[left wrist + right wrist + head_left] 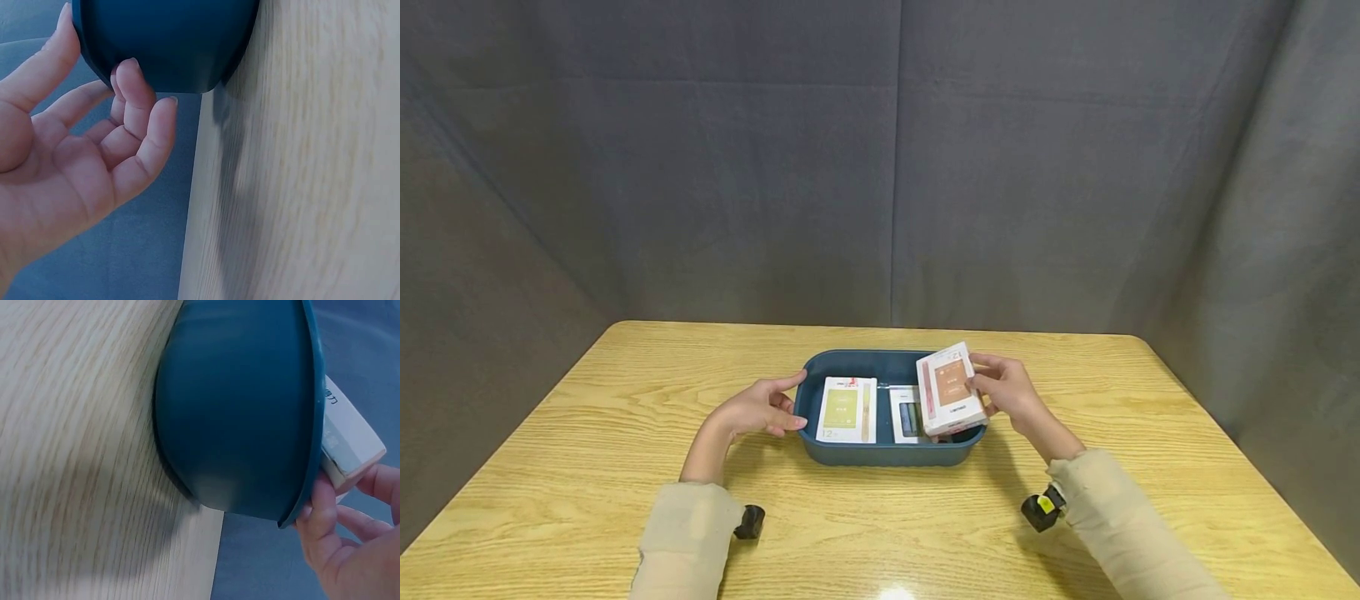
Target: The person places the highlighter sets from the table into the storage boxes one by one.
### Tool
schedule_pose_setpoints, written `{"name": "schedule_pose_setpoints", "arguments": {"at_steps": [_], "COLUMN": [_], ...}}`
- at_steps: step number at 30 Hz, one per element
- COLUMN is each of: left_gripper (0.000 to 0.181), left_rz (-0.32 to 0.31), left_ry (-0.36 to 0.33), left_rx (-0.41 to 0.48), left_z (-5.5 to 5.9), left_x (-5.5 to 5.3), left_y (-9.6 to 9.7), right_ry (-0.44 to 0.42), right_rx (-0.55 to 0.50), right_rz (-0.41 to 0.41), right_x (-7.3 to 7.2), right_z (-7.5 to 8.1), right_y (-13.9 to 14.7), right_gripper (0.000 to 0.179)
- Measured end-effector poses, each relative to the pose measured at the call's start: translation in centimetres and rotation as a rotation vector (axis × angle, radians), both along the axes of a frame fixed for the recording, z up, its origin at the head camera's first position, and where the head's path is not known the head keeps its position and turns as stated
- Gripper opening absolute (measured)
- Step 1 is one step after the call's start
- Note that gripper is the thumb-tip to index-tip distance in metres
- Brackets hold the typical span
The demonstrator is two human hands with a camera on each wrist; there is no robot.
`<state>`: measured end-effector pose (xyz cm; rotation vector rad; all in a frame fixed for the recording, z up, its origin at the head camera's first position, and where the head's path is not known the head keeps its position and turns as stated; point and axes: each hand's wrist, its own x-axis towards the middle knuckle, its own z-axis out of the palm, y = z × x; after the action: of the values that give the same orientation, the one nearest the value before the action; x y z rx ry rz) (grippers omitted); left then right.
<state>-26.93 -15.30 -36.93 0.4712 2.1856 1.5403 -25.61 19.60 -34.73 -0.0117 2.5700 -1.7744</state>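
A dark blue bin [887, 454] with rounded corners stands on the table. My left hand [767, 407] holds its left end, with the thumb and a finger on the rim and the other fingers curled beside the outer wall [169, 50]. At the right end, my right hand [1011, 390] grips a white box with an orange-brown label [953, 387], which is tilted above the bin. In the right wrist view, the same white box [353, 437] pokes past the rim between thumb and fingers. Inside the bin lies a white box with a yellow-green label [846, 410] on the left.
A white box with a dark window [907, 415] lies in the bin, partly hidden under the tilted box. The wooden table [587, 467] extends around the bin. Grey cloth [737, 192] hangs behind and at the sides. Black wrist cameras [1039, 512] sit by the sleeves.
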Motion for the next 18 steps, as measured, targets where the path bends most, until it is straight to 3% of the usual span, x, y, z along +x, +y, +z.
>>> {"name": "schedule_pose_setpoints", "arguments": {"at_steps": [18], "left_gripper": [0.081], "left_rz": [0.003], "left_ry": [0.000], "left_rx": [0.006], "left_z": [0.1], "left_x": [0.0], "left_y": [0.1], "right_ry": [0.111], "right_rx": [0.139], "right_rz": [0.053], "right_x": [0.0], "right_z": [-0.6], "right_y": [-1.1], "right_gripper": [0.041]}}
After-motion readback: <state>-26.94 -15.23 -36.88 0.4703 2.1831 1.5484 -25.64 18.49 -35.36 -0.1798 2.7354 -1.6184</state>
